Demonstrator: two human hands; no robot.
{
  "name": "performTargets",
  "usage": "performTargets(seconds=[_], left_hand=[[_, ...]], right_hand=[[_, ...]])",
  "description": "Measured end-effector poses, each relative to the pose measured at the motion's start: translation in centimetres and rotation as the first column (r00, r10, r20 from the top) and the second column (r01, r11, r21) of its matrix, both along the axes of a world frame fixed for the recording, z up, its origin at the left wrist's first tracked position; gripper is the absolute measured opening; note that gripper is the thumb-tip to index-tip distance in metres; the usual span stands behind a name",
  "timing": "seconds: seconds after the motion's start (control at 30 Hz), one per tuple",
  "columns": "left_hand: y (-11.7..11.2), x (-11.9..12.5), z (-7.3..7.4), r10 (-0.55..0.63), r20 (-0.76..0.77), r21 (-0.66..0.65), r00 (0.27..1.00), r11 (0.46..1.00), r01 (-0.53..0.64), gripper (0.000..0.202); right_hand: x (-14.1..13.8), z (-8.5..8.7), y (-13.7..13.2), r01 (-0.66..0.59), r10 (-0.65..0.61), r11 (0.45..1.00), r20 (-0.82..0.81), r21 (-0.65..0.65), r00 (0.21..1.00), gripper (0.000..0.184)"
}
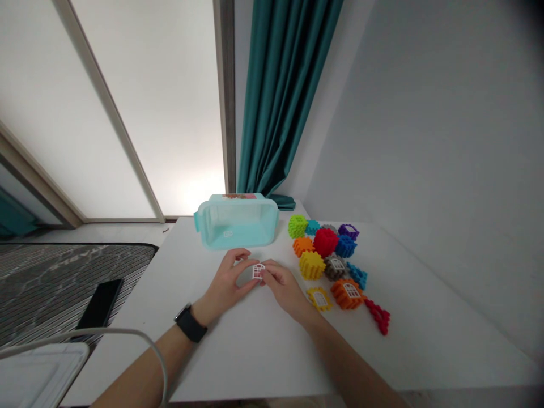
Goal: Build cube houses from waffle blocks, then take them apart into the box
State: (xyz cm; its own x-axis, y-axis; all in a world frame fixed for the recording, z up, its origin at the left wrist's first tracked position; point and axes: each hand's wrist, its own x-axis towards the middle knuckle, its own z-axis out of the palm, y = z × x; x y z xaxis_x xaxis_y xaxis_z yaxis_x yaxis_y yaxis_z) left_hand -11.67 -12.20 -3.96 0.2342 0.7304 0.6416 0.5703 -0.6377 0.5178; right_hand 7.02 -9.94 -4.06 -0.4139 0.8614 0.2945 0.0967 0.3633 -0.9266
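Observation:
Between my left hand (225,281) and my right hand (284,289) is a small white window-shaped plastic frame (258,271), pinched by the fingertips of both. Its lower part is partly hidden by my fingers. Just beyond my hands stands a clear teal plastic storage box (236,224) with a small white frame piece (228,233) lying inside. To the right of my right hand lies a heap of bright knobbly toy blocks (325,255), with a yellow frame piece (319,298) and an orange block (347,294) nearest to that hand.
The white table (238,362) ends in an edge at the left, beyond which a black phone (100,305) lies on a dark striped mat. A white cable (114,334) curves near my left forearm. A wall rises along the table's right side, and a teal curtain (280,96) hangs behind.

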Motion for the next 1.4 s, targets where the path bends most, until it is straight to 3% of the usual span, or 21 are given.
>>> performTargets(seconds=[0.23,0.33,0.43,0.5,0.6,0.97,1.4], left_hand=[[0.0,-0.4,0.3,-0.001,-0.039,0.032,0.999,0.999,0.003,0.033],[0.0,-0.4,0.5,0.008,-0.006,0.017,1.0,1.0,-0.007,0.03],[0.0,-0.6,0.7,0.017,0.023,0.0,1.0,1.0,-0.017,0.028],[0.0,-0.8,0.8,0.016,0.03,-0.009,0.999,1.0,-0.016,0.027],[0.0,-0.9,0.7,-0.004,0.024,-0.018,1.0,1.0,0.005,0.027],[-0.3,-0.5,0.5,-0.043,0.022,-0.034,0.999,0.998,0.044,0.03],[-0.5,-0.1,0.8,-0.072,0.116,-0.07,0.991,0.994,0.081,0.031]], right_hand=[[0.3,-0.2,0.2,0.029,-0.03,0.999,0.018,0.027,0.999,0.033],[0.4,-0.2,0.0,0.077,-0.08,0.995,0.034,0.067,0.996,0.022],[0.8,0.0,-0.1,0.13,-0.157,0.96,0.095,0.247,0.983,0.027],[1.3,0.0,-0.1,0.09,-0.164,0.92,0.165,0.381,0.973,0.037],[1.7,0.0,0.1,0.035,-0.161,0.885,0.233,0.465,0.959,0.041],[1.6,-0.2,0.0,0.042,-0.199,0.855,0.252,0.517,0.947,0.039],[1.7,0.5,-0.7,0.144,-0.275,0.82,0.161,0.554,0.948,0.038]])
